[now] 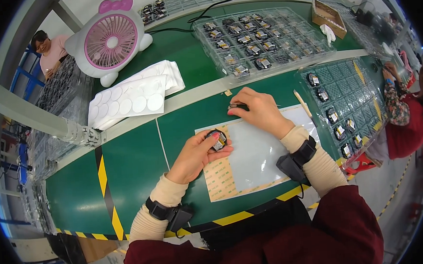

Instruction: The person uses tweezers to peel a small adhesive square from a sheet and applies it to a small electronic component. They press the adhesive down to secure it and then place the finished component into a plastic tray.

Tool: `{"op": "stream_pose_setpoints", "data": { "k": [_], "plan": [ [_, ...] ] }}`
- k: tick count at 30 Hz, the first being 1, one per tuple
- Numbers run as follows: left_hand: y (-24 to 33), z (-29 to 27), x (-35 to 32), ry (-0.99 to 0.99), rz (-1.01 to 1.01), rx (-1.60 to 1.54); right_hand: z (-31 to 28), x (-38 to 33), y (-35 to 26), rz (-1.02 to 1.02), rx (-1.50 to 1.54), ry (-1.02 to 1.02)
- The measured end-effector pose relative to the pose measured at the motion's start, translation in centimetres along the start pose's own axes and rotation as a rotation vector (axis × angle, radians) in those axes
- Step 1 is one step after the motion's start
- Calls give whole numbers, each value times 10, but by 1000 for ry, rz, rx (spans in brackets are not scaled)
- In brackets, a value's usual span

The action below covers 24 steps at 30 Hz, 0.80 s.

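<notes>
A small round black electronic module with a pale label rests in my left hand, thumb on top and fingers under it. My right hand, higher and further right, pinches a small dark object with a shiny part; the fingers hide much of it, so I cannot tell its kind. Just beyond that hand a tiny tan piece lies at the rail's edge. Below both hands lies a whitish sheet with a tan, printed adhesive strip along its left side.
Clear trays with black modules stand at the right and across the rail. A wooden stick lies by the right tray. Sheets of round white stickers, a pink-and-white fan and a cardboard box are further back. Co-workers sit at both sides.
</notes>
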<state>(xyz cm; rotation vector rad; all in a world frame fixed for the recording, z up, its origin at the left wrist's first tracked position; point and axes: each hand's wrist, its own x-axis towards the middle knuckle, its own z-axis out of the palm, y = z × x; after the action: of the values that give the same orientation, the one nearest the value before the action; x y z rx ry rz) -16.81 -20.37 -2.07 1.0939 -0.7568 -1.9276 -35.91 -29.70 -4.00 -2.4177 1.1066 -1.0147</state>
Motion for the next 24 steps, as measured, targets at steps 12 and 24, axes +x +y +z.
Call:
{"op": "stream_pose_setpoints", "data": {
  "k": [12,24],
  "plan": [
    [-1,-4,-3,0,5,-10,9,11,3,19,-75,20],
    [-4,-7,-3,-6,61,67,50,41,-5,-367,-326,111]
  ]
}}
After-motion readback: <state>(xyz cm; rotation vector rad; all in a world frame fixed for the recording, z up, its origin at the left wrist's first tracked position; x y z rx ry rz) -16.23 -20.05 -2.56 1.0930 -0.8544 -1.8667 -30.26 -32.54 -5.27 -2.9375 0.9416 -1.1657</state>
